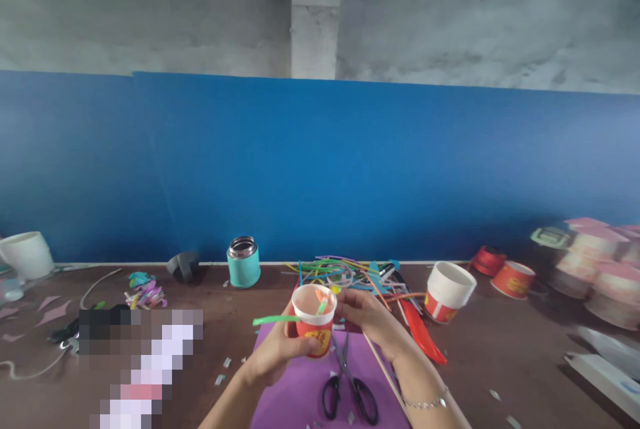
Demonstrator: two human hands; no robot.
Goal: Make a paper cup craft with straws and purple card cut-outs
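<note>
My left hand (280, 347) is wrapped around a red and white paper cup (314, 330), thumb across its front, and holds it above the purple sheet. A green straw-like strip (275, 319) sticks out of the cup's left side. Inside the cup, short orange and green ends (321, 300) show. My right hand (367, 315) is closed at the cup's right side, fingertips at the wall near the rim; what they pinch is hidden. Below the cup, black-handled scissors (346, 382) lie partly spread on the purple sheet (295, 392).
Behind the cup lies a pile of coloured strips (335, 272), with a red packet (423, 332) to its right. Stacked paper cups (450, 285) stand farther right, a turquoise container (244, 262) at back left. Paper scraps dot the table (210, 342); a blue partition (320, 169) rises behind.
</note>
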